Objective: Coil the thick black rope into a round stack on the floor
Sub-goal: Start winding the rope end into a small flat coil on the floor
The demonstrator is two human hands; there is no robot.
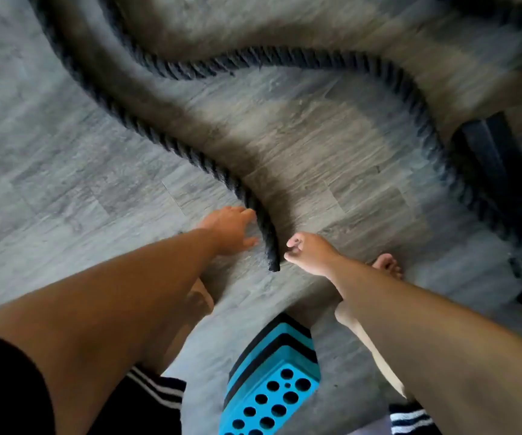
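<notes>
Rope (172,142), thick and black, sprawled loose over the grey plank floor (49,171), with no coil yet begun. Ended in a cut tip (274,265) lying between the two hands and pointing back toward the person. Ran from that tip away and leftward in one long curve toward the far left of the view. Showed a second stretch snaking across the far side and down the right; whether joined to the first out of view, could not tell.

Left hand (230,230): set against the rope's left flank a little way up from the tip, fingers straight and spread, touching it or very nearly so, gripping nothing. Right hand (311,251): just right of the tip and level with it, fingers loosely curled, holding nothing, a narrow gap from the rope.

Judged equally near for both hands, the right better placed for the tip itself. Probably called for lifting the tip and bending it round into a first ring.

Nearby: a bare foot (387,265) just behind the right hand, a blue perforated block (272,394) close to the person, and dark equipment (489,152) at the right with the rope running beside it. Looked a likely snag once pulled.
</notes>
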